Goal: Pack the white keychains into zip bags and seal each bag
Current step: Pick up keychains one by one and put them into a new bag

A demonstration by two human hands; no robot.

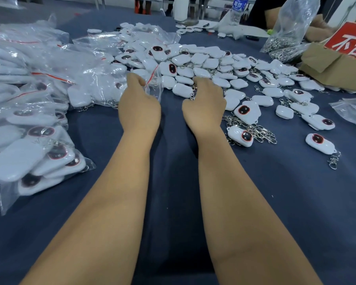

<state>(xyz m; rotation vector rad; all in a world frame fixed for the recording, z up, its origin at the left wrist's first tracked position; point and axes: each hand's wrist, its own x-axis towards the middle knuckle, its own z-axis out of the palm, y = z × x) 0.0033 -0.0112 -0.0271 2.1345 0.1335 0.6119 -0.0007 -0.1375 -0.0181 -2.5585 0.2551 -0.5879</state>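
Observation:
Loose white keychains [203,64] with dark red-rimmed faces and metal clasps lie heaped across the middle and right of the blue table [173,171]. My left hand [139,108] pinches an empty clear zip bag [154,83] with a red seal line, held at the near edge of the heap. My right hand [206,103] reaches into the pile, its fingers curled over a keychain's metal clasp [193,93] beside a white keychain [182,90]. The fingertips are hidden behind the hand.
Filled zip bags [29,99] are stacked along the left side. A cardboard box with a red sign [341,58] and a clear bag of metal rings [286,38] stand at the far right. A water bottle [237,10] stands at the back. Another person's arm [317,27] rests far right.

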